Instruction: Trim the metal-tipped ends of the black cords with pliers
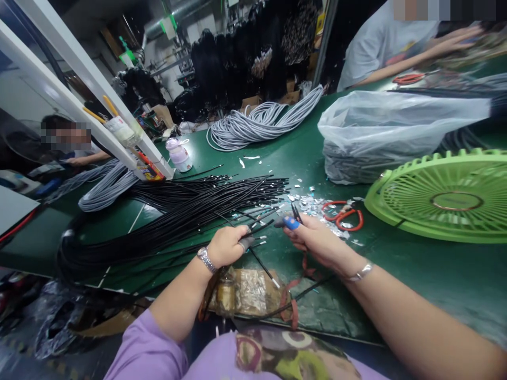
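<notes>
My left hand [228, 245], with a watch on its wrist, is closed on a black cable [263, 228] whose end points toward my right hand. My right hand [315, 237] is closed around a small hand tool with two dark, pointed tips [295, 211]; the rest is hidden in the palm. Blue tape [291, 222] wraps one of its digits. The two hands are close together but apart. Behind and left of them lies a thick bundle of black cables [158, 232] with stripped, whitish ends. Another short cable end [271, 277] hangs below my left hand.
Scraps of foil [309, 205] and red-handled scissors [348, 217] lie beyond my right hand. A green fan [443, 198] and a plastic bag [368, 137] stand right. Grey cable coils [257, 126], a bottle [179, 155] and a white post [114, 116] are farther back. Two people sit nearby.
</notes>
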`<state>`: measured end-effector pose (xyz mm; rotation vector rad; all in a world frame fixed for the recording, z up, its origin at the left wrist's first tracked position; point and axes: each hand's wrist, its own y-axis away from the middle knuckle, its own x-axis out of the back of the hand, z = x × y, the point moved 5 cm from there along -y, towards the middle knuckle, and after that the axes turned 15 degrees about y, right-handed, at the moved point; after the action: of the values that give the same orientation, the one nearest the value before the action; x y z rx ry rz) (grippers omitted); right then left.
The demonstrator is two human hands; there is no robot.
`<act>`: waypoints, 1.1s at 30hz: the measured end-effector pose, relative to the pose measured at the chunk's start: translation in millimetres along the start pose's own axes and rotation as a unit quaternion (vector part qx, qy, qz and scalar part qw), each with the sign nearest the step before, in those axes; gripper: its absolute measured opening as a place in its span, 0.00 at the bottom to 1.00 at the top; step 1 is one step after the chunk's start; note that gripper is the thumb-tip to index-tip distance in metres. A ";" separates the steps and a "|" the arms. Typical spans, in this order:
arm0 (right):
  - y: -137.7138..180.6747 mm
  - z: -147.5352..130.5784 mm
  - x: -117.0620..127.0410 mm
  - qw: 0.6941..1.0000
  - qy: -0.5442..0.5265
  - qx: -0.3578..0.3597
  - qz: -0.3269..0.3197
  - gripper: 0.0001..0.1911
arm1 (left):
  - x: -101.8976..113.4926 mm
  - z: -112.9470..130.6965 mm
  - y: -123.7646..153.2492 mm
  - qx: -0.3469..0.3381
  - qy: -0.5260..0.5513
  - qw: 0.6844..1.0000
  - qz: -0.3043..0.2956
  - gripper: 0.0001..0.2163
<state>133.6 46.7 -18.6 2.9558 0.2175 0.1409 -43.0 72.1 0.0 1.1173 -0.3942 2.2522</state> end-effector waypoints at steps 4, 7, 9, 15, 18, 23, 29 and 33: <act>1.1 -5.5 0.4 0.992 0.106 0.050 0.036 0.21 | -3.3 1.7 0.8 -0.004 -0.044 0.999 -0.023 0.09; 0.3 -6.4 -0.9 0.988 0.134 0.068 0.042 0.20 | -4.5 3.2 0.9 -0.018 -0.049 0.998 -0.029 0.09; -0.5 -5.1 -2.5 0.988 0.127 0.070 0.047 0.20 | -0.7 9.9 0.9 -0.066 -0.028 0.997 0.008 0.10; -0.5 -6.8 -6.8 0.987 0.112 0.094 0.068 0.21 | 2.2 27.8 0.0 -0.133 0.126 0.979 0.086 0.13; 0.7 -11.2 -9.7 0.983 0.129 0.113 0.060 0.20 | -18.6 19.5 -5.6 0.003 0.267 0.963 -0.032 0.13; 1.8 -15.4 -10.3 0.977 0.146 0.133 0.075 0.21 | -16.9 15.5 -11.8 0.011 0.340 0.940 0.028 0.13; 2.3 -19.8 -11.1 0.964 0.179 0.180 0.083 0.21 | -21.4 13.3 -12.3 0.083 0.444 0.892 -0.026 0.21; 1.5 -18.7 -11.1 0.963 0.175 0.186 0.083 0.21 | -30.2 13.4 -8.2 0.154 0.507 0.843 -0.095 0.25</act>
<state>120.9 46.7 -1.0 3.2982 0.0408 0.7230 -15.2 60.6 -15.9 -0.0409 0.5063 2.3979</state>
